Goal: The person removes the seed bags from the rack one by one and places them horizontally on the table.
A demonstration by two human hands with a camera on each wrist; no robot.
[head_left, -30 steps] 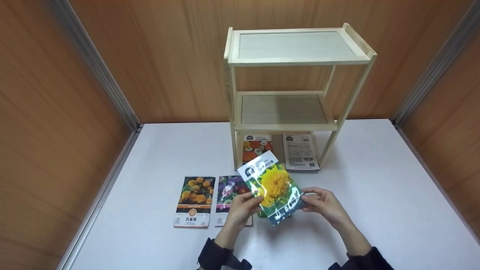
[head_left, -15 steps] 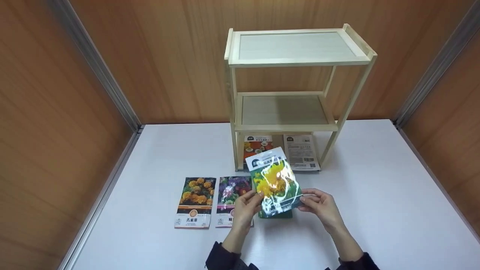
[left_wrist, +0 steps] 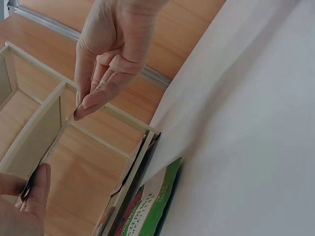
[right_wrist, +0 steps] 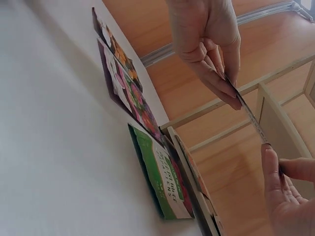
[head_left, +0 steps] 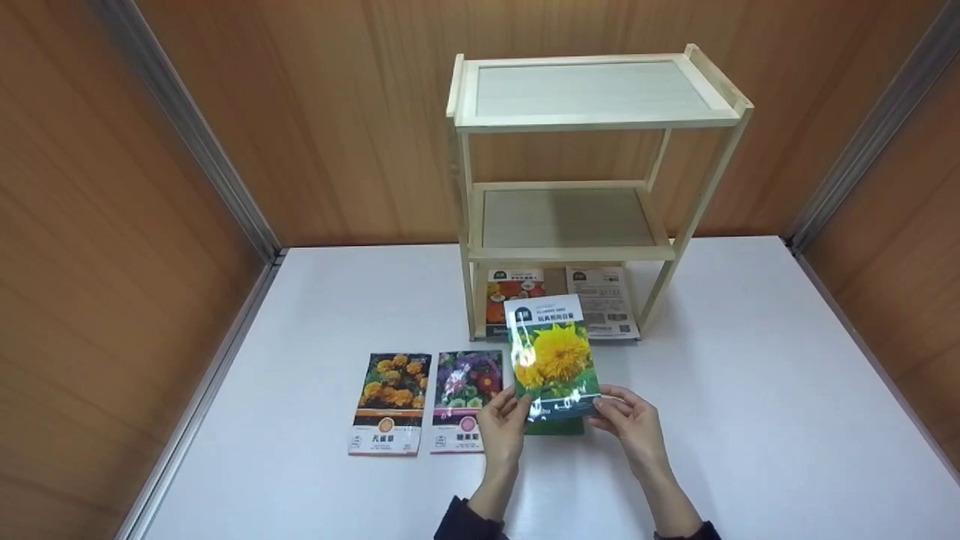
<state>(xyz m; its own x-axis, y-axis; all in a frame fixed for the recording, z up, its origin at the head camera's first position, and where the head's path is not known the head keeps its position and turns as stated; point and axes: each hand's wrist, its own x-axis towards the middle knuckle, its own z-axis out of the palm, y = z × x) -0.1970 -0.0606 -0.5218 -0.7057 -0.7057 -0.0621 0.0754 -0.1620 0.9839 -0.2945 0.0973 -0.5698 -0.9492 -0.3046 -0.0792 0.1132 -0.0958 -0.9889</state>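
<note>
A seed packet with a yellow sunflower picture (head_left: 559, 352) is held above the table, its printed front facing the head camera. My left hand (head_left: 504, 431) pinches its lower left edge, and my right hand (head_left: 631, 426) pinches its lower right corner. Both wrist views show the packet edge-on between the two hands. Beneath it lies a green seed packet (right_wrist: 160, 172), mostly hidden in the head view. To the left lie a packet with orange flowers (head_left: 394, 401) and one with purple and pink flowers (head_left: 465, 379), partly behind my left hand.
A three-tier pale wooden shelf (head_left: 570, 253) stands at the back of the white table (head_left: 300, 315). On its bottom tier lie a packet with red and orange pictures (head_left: 499, 296) and a packet showing its printed back (head_left: 611, 292). Wooden panels (head_left: 360, 120) enclose the table.
The sunflower packet has turned from a leftward tilt to nearly straight, and its glare has shifted. Both hands turned with it, the left moving rightward. The packets on the table stayed put.
</note>
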